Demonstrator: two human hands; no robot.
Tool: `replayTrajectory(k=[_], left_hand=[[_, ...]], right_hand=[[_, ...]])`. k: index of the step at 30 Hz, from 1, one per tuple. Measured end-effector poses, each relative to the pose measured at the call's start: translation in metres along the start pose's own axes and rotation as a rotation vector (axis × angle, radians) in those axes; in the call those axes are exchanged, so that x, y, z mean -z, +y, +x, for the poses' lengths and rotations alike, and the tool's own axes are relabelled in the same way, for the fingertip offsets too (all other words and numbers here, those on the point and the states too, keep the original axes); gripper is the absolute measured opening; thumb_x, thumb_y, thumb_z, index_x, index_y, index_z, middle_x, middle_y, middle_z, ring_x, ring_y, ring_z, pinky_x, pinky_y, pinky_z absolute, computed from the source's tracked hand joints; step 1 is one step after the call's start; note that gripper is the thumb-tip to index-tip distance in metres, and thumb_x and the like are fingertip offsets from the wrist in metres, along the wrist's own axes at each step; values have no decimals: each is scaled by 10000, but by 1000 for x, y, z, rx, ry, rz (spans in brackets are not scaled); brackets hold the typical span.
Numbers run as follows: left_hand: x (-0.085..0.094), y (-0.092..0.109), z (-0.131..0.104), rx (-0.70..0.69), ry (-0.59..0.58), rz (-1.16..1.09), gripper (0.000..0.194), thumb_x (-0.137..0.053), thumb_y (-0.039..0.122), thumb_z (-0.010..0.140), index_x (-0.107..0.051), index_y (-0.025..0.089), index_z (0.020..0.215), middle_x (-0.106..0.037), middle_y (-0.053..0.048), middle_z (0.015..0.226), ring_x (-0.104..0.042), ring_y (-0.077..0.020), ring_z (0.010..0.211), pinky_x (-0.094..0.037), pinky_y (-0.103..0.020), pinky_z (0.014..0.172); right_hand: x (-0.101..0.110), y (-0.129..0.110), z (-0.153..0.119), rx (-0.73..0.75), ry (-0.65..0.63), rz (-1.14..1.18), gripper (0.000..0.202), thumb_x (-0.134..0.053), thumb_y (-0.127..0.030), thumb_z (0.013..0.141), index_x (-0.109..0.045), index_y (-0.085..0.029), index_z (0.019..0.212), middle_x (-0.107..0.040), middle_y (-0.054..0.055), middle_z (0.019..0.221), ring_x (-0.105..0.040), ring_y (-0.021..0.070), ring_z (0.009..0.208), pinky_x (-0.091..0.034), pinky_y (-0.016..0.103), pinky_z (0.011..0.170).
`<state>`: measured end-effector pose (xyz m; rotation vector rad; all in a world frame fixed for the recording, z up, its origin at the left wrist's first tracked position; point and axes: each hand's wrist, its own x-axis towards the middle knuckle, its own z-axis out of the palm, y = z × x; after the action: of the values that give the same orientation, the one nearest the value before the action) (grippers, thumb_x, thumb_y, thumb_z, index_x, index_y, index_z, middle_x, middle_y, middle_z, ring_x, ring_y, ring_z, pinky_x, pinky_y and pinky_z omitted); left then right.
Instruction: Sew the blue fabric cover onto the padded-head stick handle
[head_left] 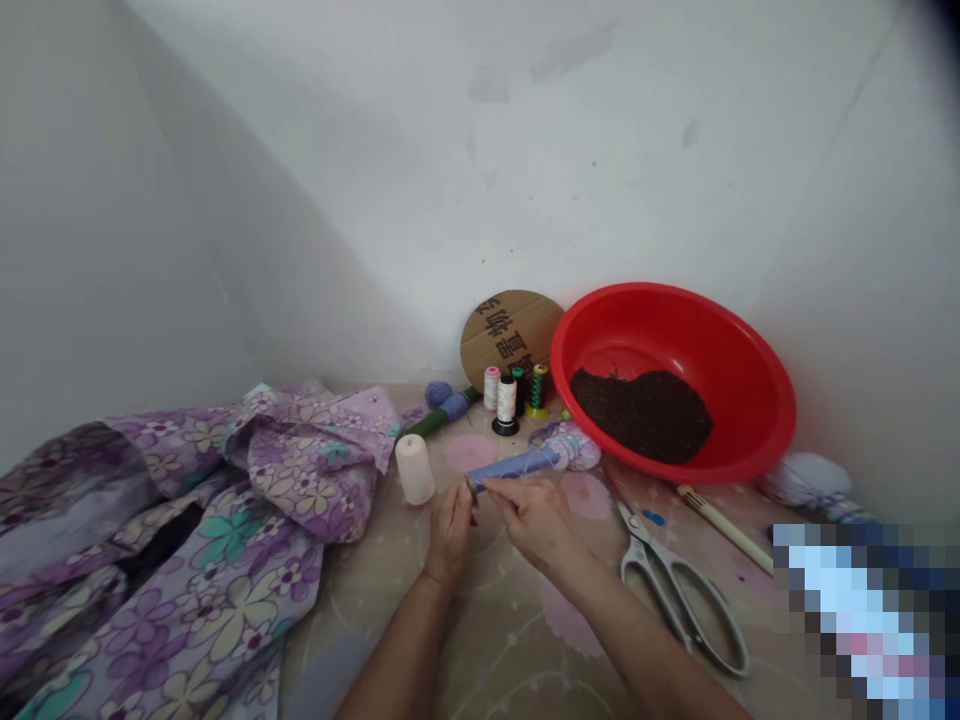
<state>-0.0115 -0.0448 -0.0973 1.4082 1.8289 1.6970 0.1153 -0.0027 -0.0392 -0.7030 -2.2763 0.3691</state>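
A blue rod-shaped piece (517, 465) lies at the middle of the table, its right end by a bundle of pale purple and white yarn (577, 446). My left hand (452, 525) is closed around the left end of the blue piece. My right hand (536, 515) has its index finger stretched along that same end, the other fingers curled; whether it pinches a thread is too small to tell. A white thread cone (415, 470) stands just left of my left hand. Silver scissors (671, 585) lie to the right of my right forearm.
Purple floral cloth (277, 520) is heaped at the left. Thread spools (507, 400) stand before a round cardboard piece (502, 335). A red basin (750, 400) with dark brown material is at the back right. A cream stick (726, 530) lies beyond the scissors. A blue yarn ball (438, 394) sits near the wall.
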Motion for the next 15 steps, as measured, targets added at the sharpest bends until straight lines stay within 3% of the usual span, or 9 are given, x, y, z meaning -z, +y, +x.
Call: replayTrajectory(k=[8, 15], left_hand=[[-1, -1, -1, -5, -4, 5, 331, -293, 370, 805, -439, 179, 578, -430, 12, 529, -426, -117, 526, -341, -236, 542], [-1, 1, -1, -16, 7, 19, 345, -299, 368, 804, -442, 177, 556, -436, 10, 524, -434, -119, 532, -341, -235, 543]], right_hand=[[0, -3, 0, -25, 17, -2, 261, -422, -195, 758, -639, -238, 897, -675, 11, 798, -622, 149, 680, -449, 228, 616], [-6, 0, -3, -26, 33, 32, 275, -421, -189, 759, -628, -236, 935, -659, 18, 882, -618, 158, 767, -461, 243, 688]])
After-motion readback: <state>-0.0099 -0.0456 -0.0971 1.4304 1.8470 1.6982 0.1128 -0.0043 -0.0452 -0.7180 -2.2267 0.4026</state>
